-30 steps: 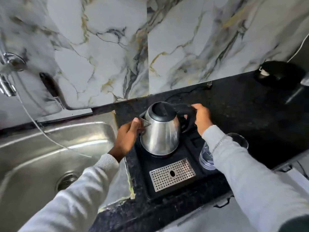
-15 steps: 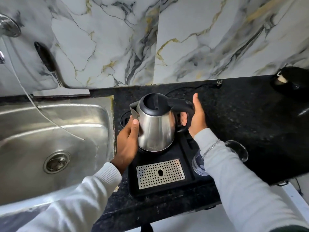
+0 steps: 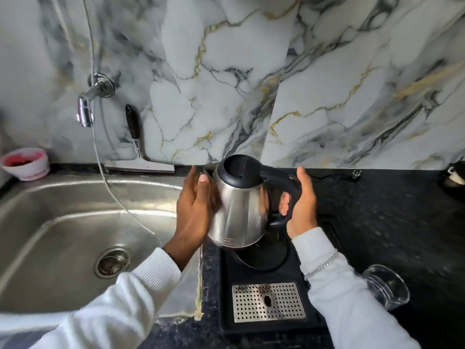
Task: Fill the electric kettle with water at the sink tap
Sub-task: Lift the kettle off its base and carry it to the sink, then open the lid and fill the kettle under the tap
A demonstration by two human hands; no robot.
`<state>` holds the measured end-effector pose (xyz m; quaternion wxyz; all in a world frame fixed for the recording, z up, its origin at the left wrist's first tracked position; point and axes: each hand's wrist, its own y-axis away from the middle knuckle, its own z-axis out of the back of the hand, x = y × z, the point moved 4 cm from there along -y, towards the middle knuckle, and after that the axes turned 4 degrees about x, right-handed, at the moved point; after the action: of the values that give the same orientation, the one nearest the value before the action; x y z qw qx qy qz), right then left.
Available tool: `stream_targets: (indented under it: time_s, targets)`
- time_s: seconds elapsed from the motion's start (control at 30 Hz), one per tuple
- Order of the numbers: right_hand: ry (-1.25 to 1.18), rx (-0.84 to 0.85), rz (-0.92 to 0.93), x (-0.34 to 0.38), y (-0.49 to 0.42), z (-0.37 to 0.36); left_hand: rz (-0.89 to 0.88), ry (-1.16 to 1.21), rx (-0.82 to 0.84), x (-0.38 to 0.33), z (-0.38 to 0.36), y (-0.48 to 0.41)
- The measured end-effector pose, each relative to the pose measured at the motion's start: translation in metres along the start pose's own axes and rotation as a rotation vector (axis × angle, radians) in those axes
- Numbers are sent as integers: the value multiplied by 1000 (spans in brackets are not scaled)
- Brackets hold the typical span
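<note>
The steel electric kettle with a black lid and handle hangs tilted just above its round black base. My right hand is wrapped around the black handle. My left hand presses flat against the kettle's left side, below the spout. The lid is down. The steel sink lies to the left, with its drain near the middle. The chrome tap sticks out of the marble wall above the sink's back left.
A black tray with a perforated metal grate holds the base on the dark counter. A clear glass lies at the right. A black-handled squeegee leans behind the sink. A white bowl sits far left. A thin hose hangs into the sink.
The kettle has risen off its base and tipped, both hands still on it. My view has lifted, bringing the tap and the white bowl into sight.
</note>
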<state>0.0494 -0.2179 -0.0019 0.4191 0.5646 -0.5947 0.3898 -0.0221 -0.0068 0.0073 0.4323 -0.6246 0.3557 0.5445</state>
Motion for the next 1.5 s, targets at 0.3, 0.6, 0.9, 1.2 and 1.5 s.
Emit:
stream_targets:
  time_s: [0.3, 0.6, 0.9, 1.2, 1.5]
  targets:
    - [-10, -17, 4, -39, 20, -112, -334, -742, -175, -49, 73, -8]
    - [-43, 41, -67, -97, 39, -214, -227, -766, -286, -47, 153, -30]
    - [-67, 64, -124, -147, 40, -284, -894, -1178, 35, -67, 182, -72]
    - [-206, 164, -261, -199, 11, -320, -606, -433, 191, -70, 195, -111]
    - [-234, 101, -392, -236, -43, -350, -229, -280, -351, -21, 302, -203]
